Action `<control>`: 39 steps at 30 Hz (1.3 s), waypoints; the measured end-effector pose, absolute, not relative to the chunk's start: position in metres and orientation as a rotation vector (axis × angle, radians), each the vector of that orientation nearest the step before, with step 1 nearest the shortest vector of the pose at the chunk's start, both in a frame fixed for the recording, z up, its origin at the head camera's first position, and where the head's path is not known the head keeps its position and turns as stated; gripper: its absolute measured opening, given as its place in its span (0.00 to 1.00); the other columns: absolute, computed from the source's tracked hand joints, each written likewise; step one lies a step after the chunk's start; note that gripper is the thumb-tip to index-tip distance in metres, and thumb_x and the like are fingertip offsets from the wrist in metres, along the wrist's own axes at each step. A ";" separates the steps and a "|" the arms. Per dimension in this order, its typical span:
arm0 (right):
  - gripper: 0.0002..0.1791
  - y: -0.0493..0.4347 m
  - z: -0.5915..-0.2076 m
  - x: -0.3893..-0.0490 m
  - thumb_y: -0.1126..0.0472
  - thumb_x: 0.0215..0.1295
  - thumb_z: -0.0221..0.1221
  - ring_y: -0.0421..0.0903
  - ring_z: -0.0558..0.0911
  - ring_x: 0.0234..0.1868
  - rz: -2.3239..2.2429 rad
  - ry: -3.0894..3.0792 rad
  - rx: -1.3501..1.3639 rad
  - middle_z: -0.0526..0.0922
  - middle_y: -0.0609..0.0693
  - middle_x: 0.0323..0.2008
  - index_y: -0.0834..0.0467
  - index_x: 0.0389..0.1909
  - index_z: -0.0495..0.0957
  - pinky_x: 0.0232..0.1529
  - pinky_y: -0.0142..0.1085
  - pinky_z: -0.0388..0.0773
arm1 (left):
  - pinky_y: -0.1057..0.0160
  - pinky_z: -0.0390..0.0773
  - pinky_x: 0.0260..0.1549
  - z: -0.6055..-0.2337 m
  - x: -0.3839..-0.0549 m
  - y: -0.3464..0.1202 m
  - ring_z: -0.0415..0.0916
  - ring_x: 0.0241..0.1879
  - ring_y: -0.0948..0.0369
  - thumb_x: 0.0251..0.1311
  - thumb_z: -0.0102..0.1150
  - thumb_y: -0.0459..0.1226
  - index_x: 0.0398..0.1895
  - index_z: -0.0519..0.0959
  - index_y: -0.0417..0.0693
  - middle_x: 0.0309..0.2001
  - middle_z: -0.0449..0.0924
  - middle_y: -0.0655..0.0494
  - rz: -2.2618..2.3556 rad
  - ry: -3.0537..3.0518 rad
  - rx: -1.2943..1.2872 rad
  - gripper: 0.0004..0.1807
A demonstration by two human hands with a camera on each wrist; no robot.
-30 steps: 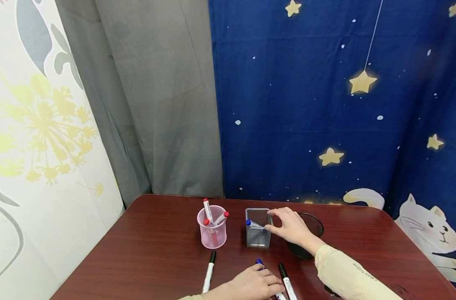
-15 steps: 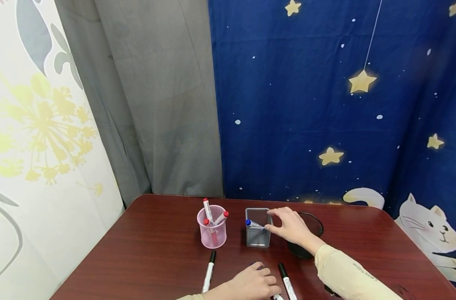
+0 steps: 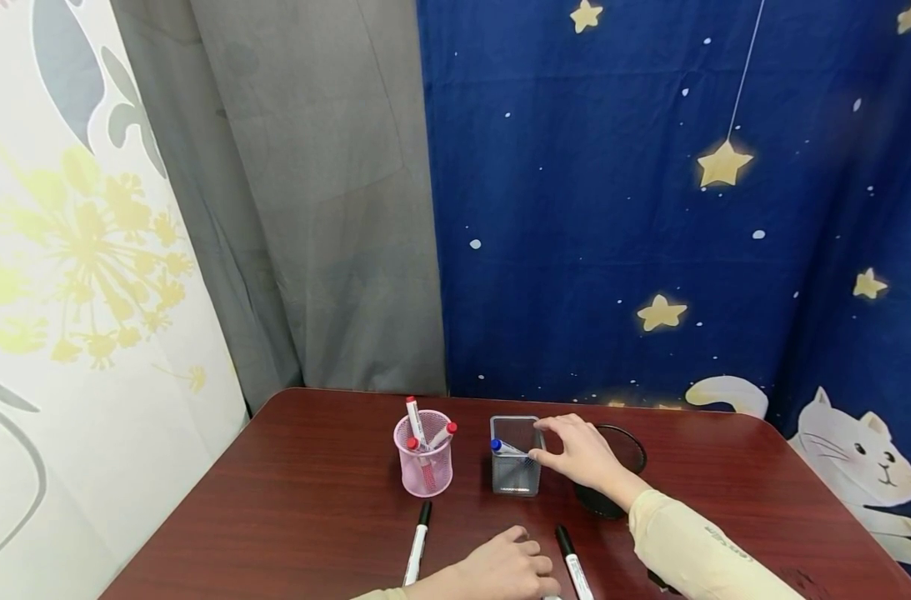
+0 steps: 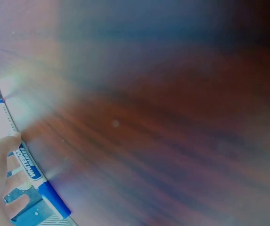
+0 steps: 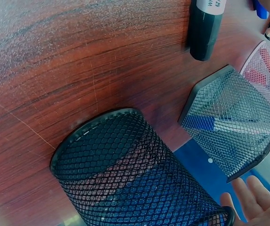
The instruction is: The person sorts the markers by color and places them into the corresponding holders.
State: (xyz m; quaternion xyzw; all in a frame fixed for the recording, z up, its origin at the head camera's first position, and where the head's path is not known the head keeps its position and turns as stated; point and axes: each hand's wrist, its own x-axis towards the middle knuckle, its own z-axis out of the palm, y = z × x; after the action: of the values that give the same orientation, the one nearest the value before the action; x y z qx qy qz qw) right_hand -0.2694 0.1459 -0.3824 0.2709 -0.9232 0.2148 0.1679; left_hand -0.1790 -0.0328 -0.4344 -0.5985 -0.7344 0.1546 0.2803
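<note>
One blue-capped marker (image 4: 28,162) is pinched by left hand (image 3: 506,568); right hand (image 3: 578,452) grips square cup (image 3: 516,478)

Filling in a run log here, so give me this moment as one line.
left hand: grips blue-capped marker | right hand: at square holder | holder contents: second blue-capped marker | pink cup: three red-capped markers
</note>
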 end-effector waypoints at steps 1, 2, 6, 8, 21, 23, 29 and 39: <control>0.26 0.146 -0.382 -0.269 0.46 0.49 0.62 0.49 0.71 0.49 0.610 -2.626 0.771 0.77 0.49 0.44 0.56 0.47 0.75 0.46 0.49 0.65 | 0.70 0.61 0.34 -0.434 -0.179 -0.033 0.65 0.29 0.73 0.54 0.45 0.54 0.28 0.74 0.70 0.25 0.69 0.75 0.416 -1.965 -1.603 0.08; 0.26 0.146 -0.382 -0.269 0.46 0.49 0.62 0.49 0.71 0.49 0.609 -2.624 0.773 0.77 0.49 0.44 0.56 0.47 0.76 0.46 0.49 0.65 | 0.69 0.61 0.34 -0.434 -0.179 -0.033 0.65 0.29 0.73 0.54 0.45 0.54 0.28 0.74 0.70 0.25 0.69 0.75 0.421 -1.960 -1.600 0.08; 0.26 0.146 -0.381 -0.270 0.46 0.49 0.62 0.49 0.71 0.49 0.598 -2.618 0.782 0.77 0.49 0.45 0.56 0.47 0.76 0.46 0.49 0.65 | 0.68 0.62 0.34 -0.432 -0.178 -0.036 0.65 0.28 0.73 0.54 0.46 0.53 0.28 0.74 0.71 0.25 0.69 0.76 0.435 -1.947 -1.573 0.06; 0.26 0.146 -0.381 -0.269 0.46 0.49 0.62 0.49 0.71 0.49 0.597 -2.616 0.785 0.77 0.50 0.45 0.56 0.47 0.76 0.47 0.49 0.65 | 0.68 0.62 0.35 -0.430 -0.178 -0.039 0.65 0.28 0.73 0.54 0.48 0.52 0.30 0.74 0.70 0.25 0.70 0.75 0.416 -1.961 -1.575 0.05; 0.25 0.146 -0.381 -0.269 0.46 0.49 0.62 0.49 0.71 0.49 0.613 -2.624 0.770 0.77 0.49 0.45 0.55 0.47 0.75 0.47 0.49 0.65 | 0.70 0.65 0.39 -0.403 -0.176 -0.060 0.67 0.28 0.72 0.48 0.60 0.47 0.34 0.74 0.59 0.28 0.71 0.70 0.054 -2.086 -1.575 0.11; 0.25 0.146 -0.382 -0.269 0.46 0.49 0.62 0.49 0.71 0.49 0.611 -2.621 0.772 0.77 0.49 0.45 0.55 0.47 0.75 0.47 0.49 0.64 | 0.70 0.65 0.40 -0.398 -0.176 -0.064 0.67 0.29 0.72 0.49 0.59 0.47 0.35 0.74 0.58 0.29 0.72 0.71 0.013 -2.107 -1.568 0.11; 0.25 0.146 -0.382 -0.270 0.46 0.49 0.62 0.49 0.71 0.49 0.604 -2.608 0.779 0.77 0.49 0.44 0.56 0.46 0.76 0.47 0.49 0.65 | 0.71 0.65 0.41 -0.385 -0.175 -0.077 0.69 0.31 0.73 0.50 0.60 0.44 0.36 0.73 0.56 0.29 0.71 0.70 -0.168 -2.175 -1.516 0.11; 0.25 0.146 -0.383 -0.270 0.47 0.48 0.63 0.49 0.71 0.47 0.596 -2.601 0.775 0.77 0.49 0.43 0.56 0.46 0.76 0.45 0.48 0.66 | 0.75 0.65 0.33 -0.369 -0.179 -0.090 0.65 0.26 0.76 0.50 0.60 0.43 0.34 0.74 0.55 0.25 0.70 0.72 -0.426 -2.277 -1.394 0.09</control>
State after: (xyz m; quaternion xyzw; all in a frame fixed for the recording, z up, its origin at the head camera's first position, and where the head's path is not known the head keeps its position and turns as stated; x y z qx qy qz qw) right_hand -0.2696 0.1461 -0.3834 0.2743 -0.9207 0.2110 0.1805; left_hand -0.1786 -0.0898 -0.3689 -0.5034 -0.8221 -0.1536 0.2172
